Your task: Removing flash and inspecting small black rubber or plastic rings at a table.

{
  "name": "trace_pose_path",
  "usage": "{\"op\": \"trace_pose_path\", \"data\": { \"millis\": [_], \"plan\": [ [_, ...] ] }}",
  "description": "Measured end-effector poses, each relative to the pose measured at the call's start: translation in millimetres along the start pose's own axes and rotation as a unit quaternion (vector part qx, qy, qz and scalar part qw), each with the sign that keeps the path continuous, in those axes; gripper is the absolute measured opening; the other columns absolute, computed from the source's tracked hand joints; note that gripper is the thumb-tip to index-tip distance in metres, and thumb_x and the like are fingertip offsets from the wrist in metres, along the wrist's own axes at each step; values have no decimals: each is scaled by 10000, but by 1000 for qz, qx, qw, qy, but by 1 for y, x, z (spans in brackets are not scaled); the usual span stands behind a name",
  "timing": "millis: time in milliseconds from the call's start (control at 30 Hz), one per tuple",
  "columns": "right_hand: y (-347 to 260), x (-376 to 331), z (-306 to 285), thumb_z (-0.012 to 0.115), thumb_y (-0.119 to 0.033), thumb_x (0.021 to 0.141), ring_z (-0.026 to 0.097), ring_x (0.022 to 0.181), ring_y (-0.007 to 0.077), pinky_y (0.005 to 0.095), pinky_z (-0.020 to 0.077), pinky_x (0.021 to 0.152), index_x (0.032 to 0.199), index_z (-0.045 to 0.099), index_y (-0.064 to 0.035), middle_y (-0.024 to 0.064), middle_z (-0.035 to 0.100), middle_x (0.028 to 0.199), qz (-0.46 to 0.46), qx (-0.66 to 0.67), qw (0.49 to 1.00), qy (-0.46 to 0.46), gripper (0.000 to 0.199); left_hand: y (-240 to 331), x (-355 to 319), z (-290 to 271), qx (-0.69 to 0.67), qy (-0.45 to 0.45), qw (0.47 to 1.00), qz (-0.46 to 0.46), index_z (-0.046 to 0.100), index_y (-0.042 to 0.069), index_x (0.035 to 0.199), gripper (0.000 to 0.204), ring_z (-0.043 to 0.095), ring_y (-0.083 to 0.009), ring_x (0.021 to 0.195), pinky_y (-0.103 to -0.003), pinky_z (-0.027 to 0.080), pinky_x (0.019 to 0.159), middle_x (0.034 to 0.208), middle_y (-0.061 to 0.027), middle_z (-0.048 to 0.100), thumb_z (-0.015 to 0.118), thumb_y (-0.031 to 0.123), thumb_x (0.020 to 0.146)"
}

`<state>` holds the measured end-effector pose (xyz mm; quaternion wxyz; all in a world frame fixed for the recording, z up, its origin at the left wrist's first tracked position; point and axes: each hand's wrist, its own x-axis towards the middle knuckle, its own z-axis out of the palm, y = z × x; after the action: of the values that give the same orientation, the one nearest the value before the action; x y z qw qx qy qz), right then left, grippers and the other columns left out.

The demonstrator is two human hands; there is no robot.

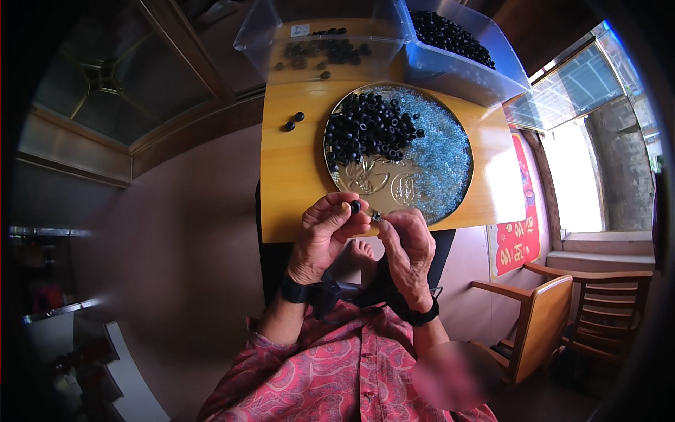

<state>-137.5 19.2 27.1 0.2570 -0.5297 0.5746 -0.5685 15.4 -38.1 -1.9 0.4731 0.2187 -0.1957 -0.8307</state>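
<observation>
Just past the near edge of the table, my left hand pinches a small round black cap between thumb and fingertips. To its right, my right hand has its thumb and forefinger closed on a small clear piece with a dark edge; its exact kind is too small to tell. The two pieces are a short gap apart. Beyond my hands lies a round shiny tray. Its left part carries a heap of black caps, and many small clear bluish pieces cover its right part.
Two loose black caps lie on the wooden table left of the tray. Behind it stand a clear bin and another plastic bin filled with black caps. A wooden chair stands on the right near a window.
</observation>
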Motion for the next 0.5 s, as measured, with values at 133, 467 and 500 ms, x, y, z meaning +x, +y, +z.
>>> {"op": "trace_pose_path", "data": {
  "millis": [133,467,500],
  "plan": [
    [-5,0,3,674,22,850,582,682,126,254,474,612,924,618,-5,78,598,863,7,14,1000,3,96,-5,-4,-5,16,-2,1000,-8,606,-2,1176,240,703,-192,890,-312,602,788,1032,-121,678,602,82,951],
    [-5,1,8,686,19,840,588,722,146,265,480,628,932,629,-6,92,598,912,-23,-10,999,-20,111,-5,-10,-2,34,-4,999,-32,632,22,1153,221,692,-179,892,-344,580,802,978,-80,696,619,92,944],
    [-4,1,9,688,19,838,589,722,147,266,481,626,929,629,-6,94,599,912,-21,-4,999,-24,111,-5,-10,-3,33,-3,999,-31,632,22,1153,221,692,-179,892,-344,580,802,978,-80,696,619,92,944]
  ]
}}
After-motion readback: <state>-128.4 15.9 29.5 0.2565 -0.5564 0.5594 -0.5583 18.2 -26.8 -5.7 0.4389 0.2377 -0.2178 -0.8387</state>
